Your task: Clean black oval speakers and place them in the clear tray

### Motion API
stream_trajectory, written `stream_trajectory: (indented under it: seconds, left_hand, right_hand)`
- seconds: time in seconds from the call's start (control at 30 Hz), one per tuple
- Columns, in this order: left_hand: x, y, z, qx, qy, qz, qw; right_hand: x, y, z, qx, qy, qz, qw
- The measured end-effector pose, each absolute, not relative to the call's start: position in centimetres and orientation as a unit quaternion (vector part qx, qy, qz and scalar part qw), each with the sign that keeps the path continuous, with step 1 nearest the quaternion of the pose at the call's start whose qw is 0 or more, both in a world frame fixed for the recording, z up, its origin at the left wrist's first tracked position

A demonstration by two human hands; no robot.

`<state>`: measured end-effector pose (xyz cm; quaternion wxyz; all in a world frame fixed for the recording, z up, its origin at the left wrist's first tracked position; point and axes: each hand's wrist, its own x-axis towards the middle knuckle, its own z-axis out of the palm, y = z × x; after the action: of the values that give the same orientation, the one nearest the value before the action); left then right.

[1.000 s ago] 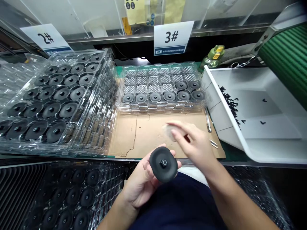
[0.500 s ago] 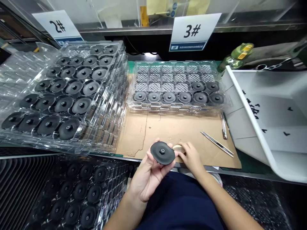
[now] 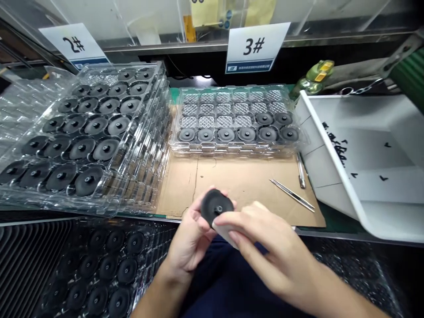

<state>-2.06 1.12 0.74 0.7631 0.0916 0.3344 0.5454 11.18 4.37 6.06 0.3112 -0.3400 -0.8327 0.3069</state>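
My left hand [image 3: 190, 243] is closed round a round black rubber disc [image 3: 212, 205] with a small raised stud at its centre, held face up above the front edge of the bench. Pinched between thumb and index finger of my right hand [image 3: 268, 240] is a pale, pad-like piece [image 3: 227, 232]. Its tip meets the disc's near edge, just below the stud. The fingers hide much of the pale piece, so its full shape does not show.
Stacked clear trays [image 3: 112, 176] of black discs rise at left. A partly filled tray [image 3: 238, 143] lies ahead on cardboard [image 3: 232, 176]. Tweezers [image 3: 293, 195] and a pen-like tool [image 3: 300, 170] lie to the right, beside a white bin [image 3: 374, 212] with small black pieces.
My right hand has come from beside the disc to over its near edge, bringing the pale piece against it. My left hand has moved slightly left and tilted the disc.
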Motion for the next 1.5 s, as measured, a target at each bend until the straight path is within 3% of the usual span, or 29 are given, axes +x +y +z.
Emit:
stream_trajectory:
  seconds: [0.07, 0.2, 0.33, 0.5, 0.63, 0.83, 1.1, 1.5]
  left_hand:
    - [-1.6, 1.1, 1.0, 0.104, 0.331, 0.559, 0.753]
    - [-0.7, 0.8, 1.5, 0.120, 0.315, 0.547, 0.766]
    - [-0.1, 0.7, 2.0, 0.126, 0.317, 0.537, 0.771]
    - [0.6, 0.5, 3.0, 0.166, 0.339, 0.522, 0.765]
    - [-0.1, 0.3, 3.3, 0.137, 0.354, 0.519, 0.766]
    - [0.6, 0.2, 2.9, 0.151, 0.329, 0.522, 0.772]
    - [0.6, -0.4, 2.4, 0.148, 0.385, 0.567, 0.713]
    - [0.9, -0.7, 2.3, 0.166, 0.376, 0.513, 0.753]
  right_hand:
    - [11.4, 4.5, 6.0, -0.344, -0.833, 0.303, 0.310]
    - [12.4, 4.0, 5.4, -0.351, -0.808, 0.220, 0.419]
    - [13.1, 3.0, 5.4, -0.330, -0.815, 0.271, 0.392]
    - [13.5, 3.0, 5.8, -0.352, -0.793, 0.224, 0.443]
    - [15.5, 2.4, 5.0, -0.323, -0.835, 0.246, 0.372]
    - [16.3, 1.2, 4.6, -0.405, -0.822, 0.126, 0.379]
    - [14.7, 0.8, 4.1, -0.406, -0.810, 0.152, 0.396]
    - [14.2, 1.1, 4.6, -0.366, -0.784, 0.232, 0.445]
